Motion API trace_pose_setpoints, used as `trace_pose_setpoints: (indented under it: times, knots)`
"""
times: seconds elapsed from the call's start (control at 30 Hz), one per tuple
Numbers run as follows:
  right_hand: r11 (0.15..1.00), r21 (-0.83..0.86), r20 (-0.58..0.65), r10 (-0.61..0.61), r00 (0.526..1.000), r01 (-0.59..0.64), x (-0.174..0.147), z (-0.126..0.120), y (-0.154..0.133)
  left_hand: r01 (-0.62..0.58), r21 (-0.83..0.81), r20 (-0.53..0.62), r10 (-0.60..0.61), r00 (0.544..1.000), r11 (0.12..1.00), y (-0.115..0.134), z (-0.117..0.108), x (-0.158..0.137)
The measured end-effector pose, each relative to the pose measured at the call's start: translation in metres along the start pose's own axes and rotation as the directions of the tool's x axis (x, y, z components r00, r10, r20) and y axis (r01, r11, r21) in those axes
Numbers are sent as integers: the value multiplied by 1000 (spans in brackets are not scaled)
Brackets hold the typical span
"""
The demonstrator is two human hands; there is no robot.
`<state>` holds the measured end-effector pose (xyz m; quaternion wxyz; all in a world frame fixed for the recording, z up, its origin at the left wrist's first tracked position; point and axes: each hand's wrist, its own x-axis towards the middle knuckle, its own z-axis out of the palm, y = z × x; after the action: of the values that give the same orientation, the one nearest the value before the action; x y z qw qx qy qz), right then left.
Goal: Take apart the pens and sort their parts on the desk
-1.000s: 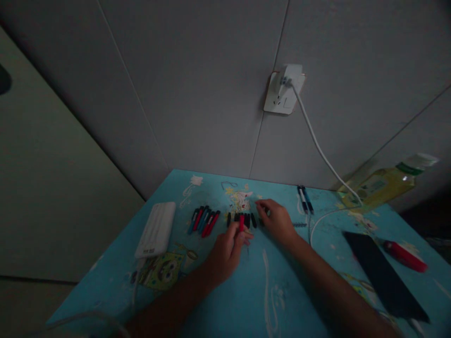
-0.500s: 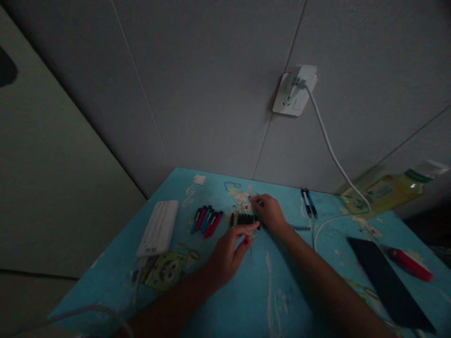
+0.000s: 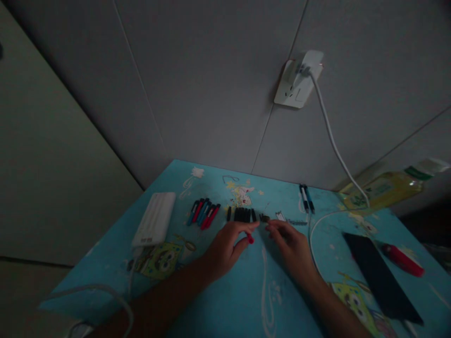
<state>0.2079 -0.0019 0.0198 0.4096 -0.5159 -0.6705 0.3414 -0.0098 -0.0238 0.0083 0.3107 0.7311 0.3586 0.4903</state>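
Note:
My left hand is closed, its thumb and fingers pinching a small red piece like a pen part. Its index finger stretches toward a row of short black pieces that look like pen caps. My right hand is curled with thumb and fingertips close together beside a small dark piece; whether they grip it is too dim to see. Left of the black row lie several red and blue markers with black ends, side by side.
A white power bank with a cable lies at the left. At the back right are two pens and a bottle of yellow liquid. A dark flat panel and a red object lie right. A charger is in the wall socket.
My right hand has drawn back toward me and right from behind the black row, uncovering more of it. My left hand keeps the red piece. The view has shifted slightly.

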Motion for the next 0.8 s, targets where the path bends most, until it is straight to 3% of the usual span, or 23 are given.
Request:
trace_pose_setpoints:
  times: [0.3,0.8]
  knots:
    - [968,-89,-47,-237,970,233,-10,-2,-18,-1,19,11,1,1000,1000,-5,2,0]
    - [987,-69,24,-145,989,146,-18,1,-16,-89,96,-7,90,996,991,-1,1,4]
